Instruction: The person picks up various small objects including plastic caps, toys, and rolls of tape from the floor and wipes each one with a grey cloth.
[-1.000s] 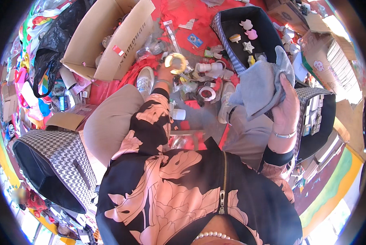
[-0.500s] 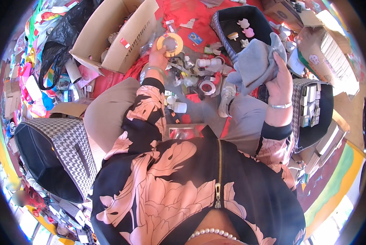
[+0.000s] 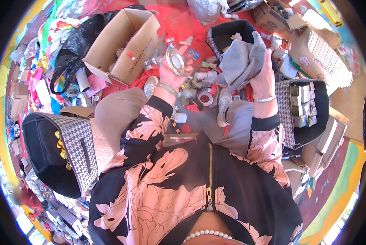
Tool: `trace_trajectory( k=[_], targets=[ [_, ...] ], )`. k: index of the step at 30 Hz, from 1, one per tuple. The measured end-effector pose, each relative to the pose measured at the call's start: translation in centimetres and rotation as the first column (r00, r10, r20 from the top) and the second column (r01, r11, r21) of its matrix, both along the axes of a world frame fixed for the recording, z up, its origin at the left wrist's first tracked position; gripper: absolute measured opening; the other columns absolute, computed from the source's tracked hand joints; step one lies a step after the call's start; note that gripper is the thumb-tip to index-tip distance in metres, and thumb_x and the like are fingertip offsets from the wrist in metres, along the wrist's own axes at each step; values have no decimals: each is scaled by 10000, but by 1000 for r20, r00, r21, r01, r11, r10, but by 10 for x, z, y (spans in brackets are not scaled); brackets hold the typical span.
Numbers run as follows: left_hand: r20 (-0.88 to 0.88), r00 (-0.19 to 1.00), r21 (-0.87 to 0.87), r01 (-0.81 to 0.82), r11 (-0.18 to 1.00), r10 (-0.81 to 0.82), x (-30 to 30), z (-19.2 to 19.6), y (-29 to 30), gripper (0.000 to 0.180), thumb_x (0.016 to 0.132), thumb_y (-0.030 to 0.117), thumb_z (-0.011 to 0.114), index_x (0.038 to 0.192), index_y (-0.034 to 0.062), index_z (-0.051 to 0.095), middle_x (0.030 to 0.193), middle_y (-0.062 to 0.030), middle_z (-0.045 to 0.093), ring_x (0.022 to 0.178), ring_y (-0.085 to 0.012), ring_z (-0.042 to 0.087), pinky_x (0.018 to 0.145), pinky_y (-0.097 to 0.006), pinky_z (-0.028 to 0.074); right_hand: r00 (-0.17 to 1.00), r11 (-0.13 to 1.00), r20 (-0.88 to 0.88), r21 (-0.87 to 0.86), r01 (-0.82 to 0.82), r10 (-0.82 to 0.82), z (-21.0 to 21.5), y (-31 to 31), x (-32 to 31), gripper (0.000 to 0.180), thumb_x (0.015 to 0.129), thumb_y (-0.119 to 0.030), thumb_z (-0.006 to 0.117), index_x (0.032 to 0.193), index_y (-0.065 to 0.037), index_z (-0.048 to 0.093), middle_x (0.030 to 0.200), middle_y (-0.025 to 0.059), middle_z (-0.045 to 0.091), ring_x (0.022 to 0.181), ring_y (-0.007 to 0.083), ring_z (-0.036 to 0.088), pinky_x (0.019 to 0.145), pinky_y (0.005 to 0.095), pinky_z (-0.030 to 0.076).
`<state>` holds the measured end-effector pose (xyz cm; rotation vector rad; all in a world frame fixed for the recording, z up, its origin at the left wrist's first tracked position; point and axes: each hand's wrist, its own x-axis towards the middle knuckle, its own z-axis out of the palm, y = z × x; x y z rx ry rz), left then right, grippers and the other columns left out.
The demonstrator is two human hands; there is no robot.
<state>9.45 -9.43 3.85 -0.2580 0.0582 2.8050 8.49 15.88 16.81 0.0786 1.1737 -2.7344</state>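
Note:
My left hand [image 3: 171, 76] holds a round tape roll [image 3: 176, 62], tilted so that its pale middle and shiny rim show. Some of its fingers are hidden behind the roll. In my right hand [image 3: 265, 79] is a limp grey cloth [image 3: 241, 61], draped to the left of the palm, with the thumb side partly covered. The cloth hangs over the near side of a black-lined fabric bin [image 3: 212, 40] with a small pale piece [image 3: 236, 36] inside. Below and between my hands lie a white roll with a red core [image 3: 205, 98] and a white cylinder [image 3: 179, 118].
An open cardboard box [image 3: 144, 45] stands at the far left on red cloth [image 3: 172, 18]. Houndstooth bins flank me: one at the left [image 3: 74, 139] with yellow pieces inside, another at the right [image 3: 287, 102] holding small boxes. A carton [image 3: 309, 53] of stacked white items is at far right.
My left hand has come right and lower, turning the tape roll so that it is seen more obliquely. The right hand has shifted left with the cloth. The whole view has moved slightly.

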Motion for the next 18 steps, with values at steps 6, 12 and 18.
trace_trajectory(
  k=[6,12,18],
  targets=[
    [-72,997,-143,-15,990,5,20,96,7,542,861,446,406,1192,24,487,1031,-205,585,869,-292,588,728,-415,463,993,992,-8,-41,119,-120,13,-9,16,483,925,-388,431,1280,-60,404,1242,94,481,1166,227,442,978,408,351],
    [-144,989,-367,-85,926,34,31,113,-12,655,871,584,289,1110,16,510,1010,-173,585,849,-275,574,721,-415,460,994,996,69,-32,87,-84,41,-43,36,448,904,-343,500,1250,-64,442,1195,75,513,1107,222,479,951,396,372],
    [-231,973,-158,-15,987,-22,36,116,-10,660,841,614,377,1140,42,511,1069,-173,570,958,-283,557,765,-403,469,997,994,-80,104,31,-22,10,-63,33,345,903,-290,526,1141,-41,522,1043,32,579,912,116,547,801,259,432]
  ],
)
